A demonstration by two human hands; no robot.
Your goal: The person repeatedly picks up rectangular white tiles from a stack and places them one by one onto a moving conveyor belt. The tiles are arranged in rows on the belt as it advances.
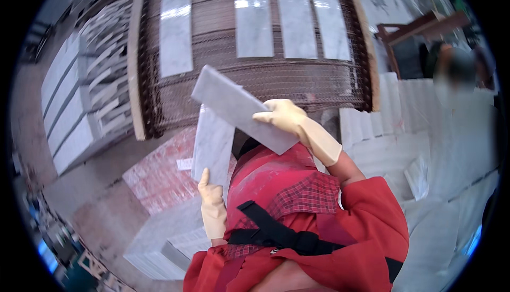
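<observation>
Cream rubber gloves cover both of my hands. My left hand [211,204] grips the lower end of a pale grey stone tile [214,140], its thumb lying on the face. My right hand [284,117] is closed on the edge of another long grey stone tile [239,108], held slantwise in front of my body. That tile crosses over the top of the left one; whether the two touch I cannot tell. Just beyond them, several glossy tiles [254,21] lie on a brown mesh conveyor belt [212,53].
Wooden rails [136,69] edge the belt. To the left stands a large stack of tiles [71,100]. A red-streaked slab stack [159,172] and another tile stack [164,239] sit at lower left. Plastic-wrapped material [409,116] spreads on the right, below a brown frame [414,31].
</observation>
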